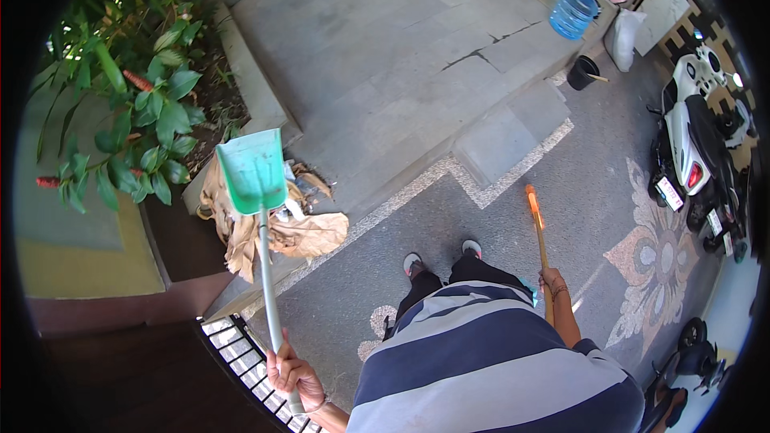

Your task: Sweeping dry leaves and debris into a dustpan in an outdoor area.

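Note:
In my left hand (296,376) is the pale handle of a long-handled green plastic dustpan (252,171). Its scoop is held over a heap of large dry brown leaves (310,236) and some plastic litter, partly hiding them. At my right side, my right hand (552,279) grips a wooden stick (542,246) with an orange upper end (533,201). The stick's lower part passes behind my striped shirt. A bit of turquoise (529,292) shows beside my hip, too covered to name.
A low paved step (385,96) runs across in front, with a planter of leafy shrubs (171,108) at its left. A blue water bottle (573,12), a black bucket (582,74) and a white sack (624,39) stand far right. Parked motor scooters (692,132) line the right side.

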A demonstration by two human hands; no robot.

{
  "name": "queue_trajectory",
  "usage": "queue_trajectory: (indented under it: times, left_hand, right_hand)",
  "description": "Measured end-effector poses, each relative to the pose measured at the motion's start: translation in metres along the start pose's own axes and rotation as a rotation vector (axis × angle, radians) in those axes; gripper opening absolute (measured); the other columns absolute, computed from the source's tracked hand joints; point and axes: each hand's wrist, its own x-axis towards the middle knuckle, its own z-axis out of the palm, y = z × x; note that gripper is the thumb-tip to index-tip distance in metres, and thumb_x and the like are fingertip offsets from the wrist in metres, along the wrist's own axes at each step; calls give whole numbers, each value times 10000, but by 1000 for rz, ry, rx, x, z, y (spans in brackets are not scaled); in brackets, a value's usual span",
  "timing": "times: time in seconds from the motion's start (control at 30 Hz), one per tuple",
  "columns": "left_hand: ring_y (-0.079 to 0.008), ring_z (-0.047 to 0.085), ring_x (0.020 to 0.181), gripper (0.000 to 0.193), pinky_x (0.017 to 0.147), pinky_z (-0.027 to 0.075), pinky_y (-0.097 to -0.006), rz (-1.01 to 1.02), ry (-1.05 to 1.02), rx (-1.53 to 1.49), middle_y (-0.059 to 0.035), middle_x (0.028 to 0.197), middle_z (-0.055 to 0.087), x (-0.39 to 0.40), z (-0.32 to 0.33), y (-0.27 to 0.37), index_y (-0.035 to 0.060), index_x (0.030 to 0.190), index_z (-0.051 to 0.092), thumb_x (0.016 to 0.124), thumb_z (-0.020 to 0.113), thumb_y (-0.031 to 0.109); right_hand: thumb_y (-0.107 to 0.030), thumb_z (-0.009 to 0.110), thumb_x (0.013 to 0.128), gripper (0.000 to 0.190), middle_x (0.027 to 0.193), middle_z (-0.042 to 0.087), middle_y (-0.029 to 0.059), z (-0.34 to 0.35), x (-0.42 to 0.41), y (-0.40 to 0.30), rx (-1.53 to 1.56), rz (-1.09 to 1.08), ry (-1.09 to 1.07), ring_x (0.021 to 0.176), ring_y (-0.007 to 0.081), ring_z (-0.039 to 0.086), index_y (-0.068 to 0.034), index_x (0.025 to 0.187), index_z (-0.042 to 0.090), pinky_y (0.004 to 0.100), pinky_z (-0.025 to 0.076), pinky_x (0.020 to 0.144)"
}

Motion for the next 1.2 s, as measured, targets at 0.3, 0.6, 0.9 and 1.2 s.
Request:
queue_trajectory:
  times: [0.3,0.6,0.9,1.2]
  left_hand:
    - [-77,414,353,625,332,415,-183,-343,228,-202,-28,589,332,94,-47,-137,-204,1149,63,839,403,219]
    - [-93,393,328,477,322,399,-214,-432,456,-421,-15,514,326,183,-106,-300,-131,1075,171,838,419,199]
    - [-108,389,339,332,313,393,-243,-383,519,-678,-24,523,345,226,-77,-407,5,1068,194,831,392,126]
    - [-104,399,352,314,342,393,-225,-268,413,-553,-25,526,355,337,-55,-449,-102,1010,238,846,367,132]
  right_hand:
    - [-107,512,697,136,483,337,-14,-90,-9,-22,632,-74,-56,326,68,323,-81,672,381,196,266,267]
    - [-43,477,700,375,508,359,-6,-185,-46,-94,631,-219,-144,313,60,328,-66,1054,356,210,291,251]
    - [-60,471,737,545,463,363,-6,-223,-49,-212,344,-397,-116,305,75,349,-55,1220,218,225,314,257]
    - [-65,465,756,491,455,362,-8,-222,-13,-379,186,-478,-194,301,76,353,-37,1200,258,231,312,257]
